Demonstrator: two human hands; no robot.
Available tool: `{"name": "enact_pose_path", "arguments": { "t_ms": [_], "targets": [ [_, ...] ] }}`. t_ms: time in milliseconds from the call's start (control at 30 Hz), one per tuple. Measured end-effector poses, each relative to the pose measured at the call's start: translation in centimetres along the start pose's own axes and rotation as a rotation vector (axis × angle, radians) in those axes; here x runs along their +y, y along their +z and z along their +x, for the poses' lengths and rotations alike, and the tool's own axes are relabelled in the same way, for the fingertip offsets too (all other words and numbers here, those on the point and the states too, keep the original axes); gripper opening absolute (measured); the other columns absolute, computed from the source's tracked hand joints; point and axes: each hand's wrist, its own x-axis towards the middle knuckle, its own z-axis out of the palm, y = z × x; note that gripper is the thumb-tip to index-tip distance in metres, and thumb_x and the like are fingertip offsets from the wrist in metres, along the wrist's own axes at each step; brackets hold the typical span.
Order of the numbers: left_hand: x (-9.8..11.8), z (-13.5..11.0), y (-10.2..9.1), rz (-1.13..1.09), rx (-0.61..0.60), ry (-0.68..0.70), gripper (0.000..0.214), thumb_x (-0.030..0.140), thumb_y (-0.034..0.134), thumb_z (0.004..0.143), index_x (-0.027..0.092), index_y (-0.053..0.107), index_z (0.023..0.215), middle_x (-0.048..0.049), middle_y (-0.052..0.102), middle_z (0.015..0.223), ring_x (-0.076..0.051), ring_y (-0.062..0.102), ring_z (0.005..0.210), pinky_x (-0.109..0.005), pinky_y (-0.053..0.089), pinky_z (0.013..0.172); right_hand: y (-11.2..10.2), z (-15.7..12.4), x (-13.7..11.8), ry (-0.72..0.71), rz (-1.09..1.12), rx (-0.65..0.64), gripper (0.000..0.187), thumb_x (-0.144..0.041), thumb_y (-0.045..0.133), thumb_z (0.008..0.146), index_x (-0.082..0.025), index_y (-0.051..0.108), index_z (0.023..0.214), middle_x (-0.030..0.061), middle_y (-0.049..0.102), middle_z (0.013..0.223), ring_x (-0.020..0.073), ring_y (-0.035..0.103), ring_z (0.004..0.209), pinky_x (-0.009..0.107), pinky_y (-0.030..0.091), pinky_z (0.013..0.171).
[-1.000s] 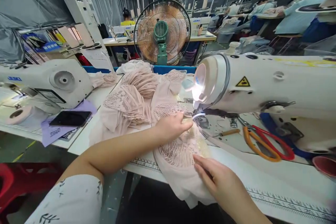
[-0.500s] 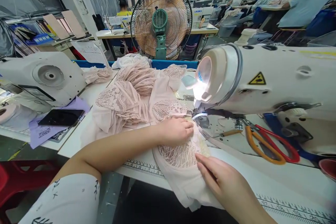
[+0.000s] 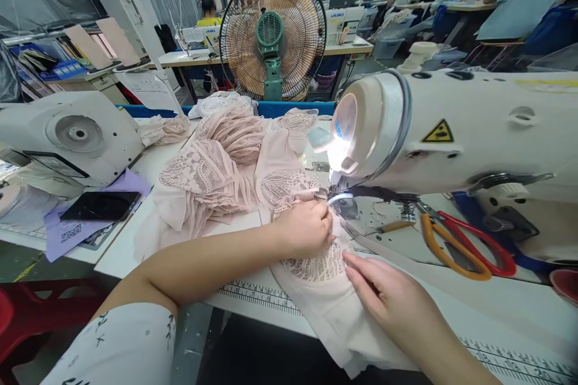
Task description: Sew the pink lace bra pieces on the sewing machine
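Observation:
A pale pink lace garment (image 3: 235,174) lies heaped on the white sewing table (image 3: 451,295) and runs under the lit needle area of the white sewing machine (image 3: 451,132). My left hand (image 3: 304,228) is curled, fingers pinching the lace right beside the presser foot (image 3: 341,200). My right hand (image 3: 383,295) lies on the garment's lower part near the table's front edge, fingers together and pressing the fabric flat.
Red and orange scissors (image 3: 460,243) lie under the machine arm at the right. A black phone (image 3: 99,206) on purple paper and a second sewing machine (image 3: 67,138) sit at the left. A standing fan (image 3: 271,36) is behind the fabric. Other workers sit far back.
My left hand has closed into a tighter pinch on the lace by the needle. My right hand slid slightly up and right along the fabric. The view shifted a little.

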Motion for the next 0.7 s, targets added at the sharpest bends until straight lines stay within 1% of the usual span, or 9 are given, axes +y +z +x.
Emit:
{"name": "enact_pose_path", "arguments": {
  "t_ms": [67, 167, 267, 400, 533, 700],
  "targets": [
    [-0.1, 0.1, 0.0, 0.002, -0.001, -0.012, 0.045, 0.037, 0.041, 0.093, 0.002, 0.059, 0.115, -0.017, 0.06, 0.108, -0.029, 0.055, 0.101, -0.039, 0.048, 0.085, 0.2, 0.0, 0.2, 0.004, 0.006, -0.006, 0.041, -0.028, 0.035, 0.094, -0.011, 0.072, 0.091, 0.007, 0.072, 0.079, 0.0189, 0.069, 0.065, 0.025, 0.054, 0.045],
    [-0.3, 0.3, 0.1, 0.0, -0.003, -0.017, 0.046, 0.037, 0.042, 0.093, 0.002, 0.058, 0.116, -0.0186, 0.06, 0.11, -0.029, 0.055, 0.102, -0.04, 0.049, 0.086, 0.6, 0.1, 0.4, 0.055, 0.017, -0.022, 0.039, -0.026, 0.036, 0.093, -0.01, 0.072, 0.094, 0.0079, 0.072, 0.082, 0.02, 0.069, 0.069, 0.027, 0.055, 0.049],
    [-0.6, 0.4, 0.2, 0.003, 0.024, 0.009, 0.046, 0.038, 0.044, 0.092, 0.002, 0.056, 0.118, -0.0201, 0.061, 0.11, -0.03, 0.056, 0.103, -0.042, 0.05, 0.085, 0.9, 0.0, 0.2, 0.128, 0.033, -0.024, 0.039, -0.025, 0.036, 0.092, -0.012, 0.072, 0.095, 0.0077, 0.072, 0.082, 0.0209, 0.068, 0.071, 0.029, 0.054, 0.05],
    [-0.7, 0.6, 0.2, 0.034, 0.048, 0.019, 0.046, 0.035, 0.043, 0.092, 0.0, 0.054, 0.12, -0.0209, 0.059, 0.113, -0.03, 0.057, 0.102, -0.042, 0.05, 0.087, 1.2, 0.0, -0.4, 0.19, 0.029, -0.006, 0.042, -0.026, 0.032, 0.094, -0.015, 0.072, 0.093, 0.0074, 0.071, 0.08, 0.022, 0.067, 0.072, 0.031, 0.052, 0.054],
    [-0.7, 0.7, 0.2, 0.02, 0.049, 0.026, 0.044, 0.034, 0.041, 0.092, 0.002, 0.055, 0.118, -0.0206, 0.058, 0.116, -0.03, 0.057, 0.104, -0.042, 0.05, 0.087, 1.4, 0.1, -0.4, 0.229, 0.044, -0.004, 0.043, -0.026, 0.03, 0.094, -0.013, 0.071, 0.1, 0.0074, 0.071, 0.082, 0.0213, 0.066, 0.072, 0.032, 0.053, 0.059],
    [-1.2, 1.1, 0.6, -0.031, 0.066, -0.006, 0.044, 0.033, 0.041, 0.091, 0.002, 0.055, 0.119, -0.0208, 0.057, 0.121, -0.031, 0.056, 0.109, -0.044, 0.051, 0.089, 1.6, 0.4, 0.2, 0.257, 0.055, -0.025, 0.044, -0.027, 0.031, 0.092, -0.011, 0.071, 0.104, 0.0081, 0.071, 0.086, 0.0228, 0.066, 0.075, 0.034, 0.053, 0.06]
  ]
}}
